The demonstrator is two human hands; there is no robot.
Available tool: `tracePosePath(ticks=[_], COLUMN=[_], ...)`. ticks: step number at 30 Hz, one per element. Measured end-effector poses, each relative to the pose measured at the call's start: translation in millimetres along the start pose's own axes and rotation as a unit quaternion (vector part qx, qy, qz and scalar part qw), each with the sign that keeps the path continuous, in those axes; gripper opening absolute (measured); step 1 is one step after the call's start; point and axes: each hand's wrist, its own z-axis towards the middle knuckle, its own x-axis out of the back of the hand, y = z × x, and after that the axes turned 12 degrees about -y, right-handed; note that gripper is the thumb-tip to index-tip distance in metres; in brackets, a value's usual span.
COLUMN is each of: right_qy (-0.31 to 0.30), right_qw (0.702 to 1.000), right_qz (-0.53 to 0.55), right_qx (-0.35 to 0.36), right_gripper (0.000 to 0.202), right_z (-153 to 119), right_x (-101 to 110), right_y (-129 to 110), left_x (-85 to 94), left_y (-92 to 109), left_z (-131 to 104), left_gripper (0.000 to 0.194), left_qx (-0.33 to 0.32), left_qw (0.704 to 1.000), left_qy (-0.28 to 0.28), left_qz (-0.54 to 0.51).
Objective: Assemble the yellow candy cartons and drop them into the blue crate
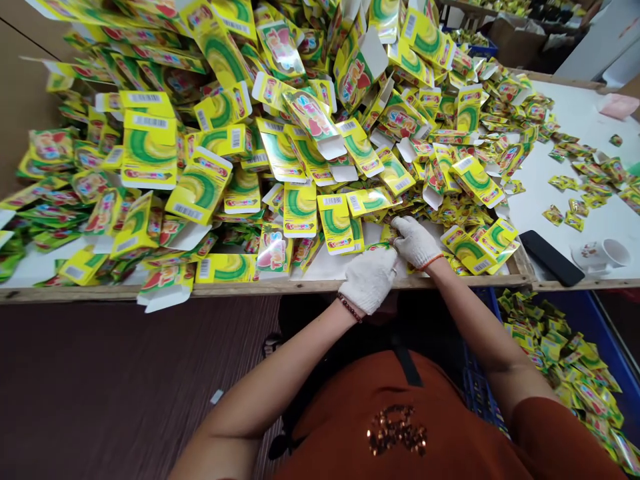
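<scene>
Two gloved hands [371, 280] among many yellow boxes [149, 150]; one phone [551, 258], one cup [595, 255].

White wood-edged table [575, 110] | yellow cartons [149, 150], heaped | small packets [564, 182], scattered | black phone [551, 258] | cup [597, 255]

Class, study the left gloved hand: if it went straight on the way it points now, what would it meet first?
Most likely the right gloved hand, which lies just ahead of the left gloved hand; the gap, if any, is hard to judge from this one view.
</scene>
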Motion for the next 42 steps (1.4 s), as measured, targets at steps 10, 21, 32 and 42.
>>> tracePosePath(ticks=[10,21,32,42], right_qy=[0.083,0.093,0.143,0.13], right_qw=[0.987,0.87,0.93,0.922], right_qz=[0.127,0.484,0.337,0.365], right_qx=[-0.048,0.006,0.025,0.001], right_gripper=[0.012,0.042,0.031,0.036], right_z=[-39.3,-67.3,-65.0,-72.2], right_x=[20.1,-2.9,7.8,-3.5], right_y=[9.9,-28.8,-23.5,-38.0], left_x=[7.2,-19.5,-15.8,-17.1], left_y=[-22.1,-19.8,-23.1,-4.9], left_z=[31.3,19.9,6.9,2.7], left_gripper=[0.016,0.04,0.035,0.032], left_qx=[0.07,-0.002,-0.022,-0.008], left_qw=[0.989,0.687,0.639,0.557], left_qy=[0.0,0.144,0.067,0.105], left_qz=[-0.133,-0.712,-0.766,-0.824])
